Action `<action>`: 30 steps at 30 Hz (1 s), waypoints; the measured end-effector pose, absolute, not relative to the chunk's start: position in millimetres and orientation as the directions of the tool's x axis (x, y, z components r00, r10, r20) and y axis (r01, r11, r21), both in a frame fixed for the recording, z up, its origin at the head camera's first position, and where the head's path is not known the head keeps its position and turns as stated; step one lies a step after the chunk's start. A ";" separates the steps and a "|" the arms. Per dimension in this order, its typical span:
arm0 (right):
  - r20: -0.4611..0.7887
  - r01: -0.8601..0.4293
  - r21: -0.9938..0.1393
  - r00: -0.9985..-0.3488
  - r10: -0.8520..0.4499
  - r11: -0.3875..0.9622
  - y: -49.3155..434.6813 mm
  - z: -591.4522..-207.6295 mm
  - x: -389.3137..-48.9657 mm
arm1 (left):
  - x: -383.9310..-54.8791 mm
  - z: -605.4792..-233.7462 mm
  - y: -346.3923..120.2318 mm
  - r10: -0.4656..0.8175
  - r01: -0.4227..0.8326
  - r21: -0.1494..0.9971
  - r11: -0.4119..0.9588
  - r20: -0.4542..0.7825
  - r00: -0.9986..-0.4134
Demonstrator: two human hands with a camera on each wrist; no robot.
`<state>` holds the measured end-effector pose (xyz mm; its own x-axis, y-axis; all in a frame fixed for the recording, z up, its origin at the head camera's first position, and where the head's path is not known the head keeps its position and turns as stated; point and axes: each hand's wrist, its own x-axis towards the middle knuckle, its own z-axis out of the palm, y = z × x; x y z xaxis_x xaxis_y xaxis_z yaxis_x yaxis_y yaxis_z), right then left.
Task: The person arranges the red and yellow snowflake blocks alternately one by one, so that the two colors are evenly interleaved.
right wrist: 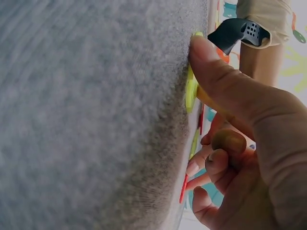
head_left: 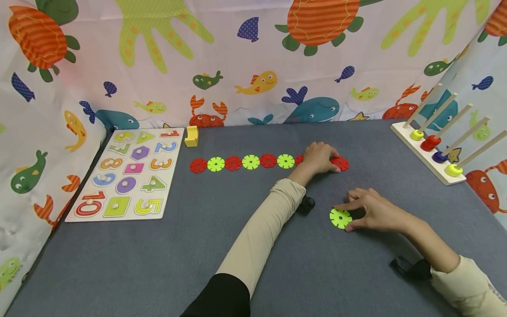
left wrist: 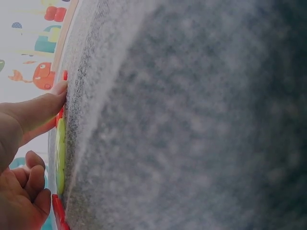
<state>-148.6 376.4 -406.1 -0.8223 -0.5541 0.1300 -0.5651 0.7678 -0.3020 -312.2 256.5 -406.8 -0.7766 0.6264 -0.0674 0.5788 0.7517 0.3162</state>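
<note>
A row of flat notched discs, red and yellow-green by turns, lies across the table, with a red disc (head_left: 198, 165) at its left end. My left hand (head_left: 318, 159) is over the right part of the row and hides some of it. Its thumb and index finger pinch the red disc (head_left: 341, 164) at the right end. Nearer to me, my right hand (head_left: 372, 209) holds a yellow-green disc (head_left: 340, 218) by its edges between thumb and index finger. In the right wrist view this yellow-green disc (right wrist: 191, 91) is seen edge-on, close to the table surface.
On the left lies a number-and-shape puzzle board (head_left: 124, 174), with a small yellow block (head_left: 192, 136) by its top corner. A white pegboard (head_left: 429, 154) with upright wooden pegs and coloured rings stands at the right. A printed cloth (head_left: 245, 57) hangs behind the grey table (head_left: 158, 264).
</note>
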 end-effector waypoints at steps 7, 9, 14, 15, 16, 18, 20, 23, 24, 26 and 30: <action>0.151 -0.586 -0.331 -0.806 -0.572 0.739 378.1 -407.3 -151.7 | -312.3 -407.5 256.7 0.620 0.572 0.323 0.754 -0.062 -0.782; 0.130 -0.571 -0.345 -0.815 -0.564 0.745 378.0 -407.4 -151.9 | -311.9 -407.4 256.8 0.618 0.569 0.323 0.756 -0.064 -0.784; 0.122 -0.574 -0.388 -0.807 -0.577 0.721 378.1 -409.4 -154.0 | -311.3 -407.1 257.2 0.616 0.567 0.322 0.758 -0.069 -0.785; 0.135 -0.585 -0.396 -0.799 -0.586 0.707 378.2 -410.0 -154.7 | -311.3 -407.1 257.2 0.617 0.567 0.323 0.758 -0.070 -0.784; 0.149 -0.597 -0.404 -0.791 -0.594 0.693 378.2 -410.5 -155.3 | -311.3 -406.9 257.0 0.617 0.568 0.320 0.758 -0.070 -0.784; 0.174 -0.615 -0.413 -0.777 -0.605 0.672 378.2 -411.4 -156.3 | -311.5 -407.0 257.1 0.617 0.569 0.316 0.759 -0.071 -0.784; 0.186 -0.621 -0.424 -0.772 -0.608 0.659 378.2 -412.0 -156.6 | -311.7 -407.1 257.1 0.617 0.570 0.313 0.760 -0.070 -0.784; 0.185 -0.610 -0.455 -0.777 -0.601 0.649 379.1 -412.2 -156.7 | -311.8 -407.0 257.4 0.613 0.565 0.314 0.763 -0.075 -0.787; 0.185 -0.603 -0.467 -0.781 -0.596 0.646 380.0 -412.0 -156.9 | -311.8 -406.9 257.2 0.612 0.564 0.315 0.764 -0.076 -0.787; 0.185 -0.587 -0.489 -0.793 -0.581 0.646 382.6 -410.8 -157.8 | -311.8 -406.8 257.3 0.611 0.562 0.316 0.764 -0.077 -0.788; 0.196 -0.557 -0.492 -0.820 -0.538 0.669 392.0 -406.0 -163.4 | -311.6 -406.2 257.0 0.607 0.557 0.316 0.768 -0.080 -0.791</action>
